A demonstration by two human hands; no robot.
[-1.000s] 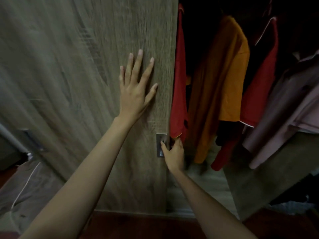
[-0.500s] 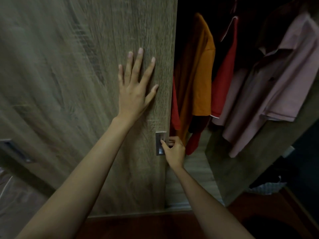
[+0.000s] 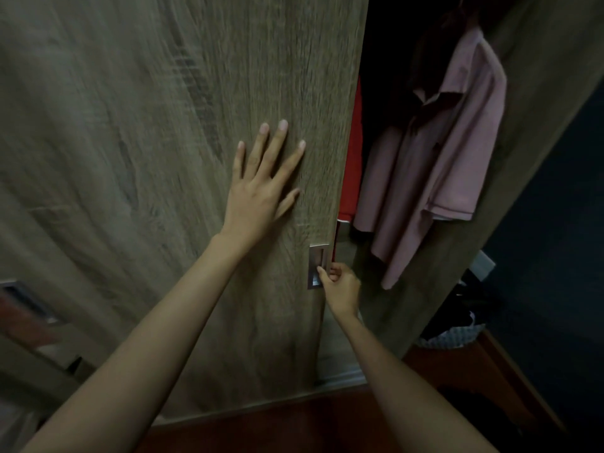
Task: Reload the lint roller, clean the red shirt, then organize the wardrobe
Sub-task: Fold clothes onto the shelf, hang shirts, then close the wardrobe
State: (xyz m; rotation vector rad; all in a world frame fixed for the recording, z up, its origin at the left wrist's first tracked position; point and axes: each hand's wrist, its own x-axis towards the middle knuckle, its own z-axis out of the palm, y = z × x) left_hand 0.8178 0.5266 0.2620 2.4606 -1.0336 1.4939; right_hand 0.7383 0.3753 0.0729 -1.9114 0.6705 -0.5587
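A wood-grain sliding wardrobe door (image 3: 163,158) fills the left and middle of the head view. My left hand (image 3: 261,188) lies flat on it with fingers spread, near its right edge. Lower down, my right hand (image 3: 340,287) curls its fingers into the recessed metal handle (image 3: 317,266) at the door's edge. In the narrow gap to the right of the door, a strip of a red shirt (image 3: 353,158) shows. Beside it hangs a pink polo shirt (image 3: 438,165). No lint roller is in view.
The wardrobe's right side panel (image 3: 536,103) slants down the right. Past it lies a dark area with a patterned cloth bundle (image 3: 451,336) on the reddish wooden floor (image 3: 474,380). Another recessed handle (image 3: 23,302) shows at the far left.
The door has slid to the right with both hands on it. The gap has narrowed; the orange shirt and most of the red clothes are now hidden behind the door.
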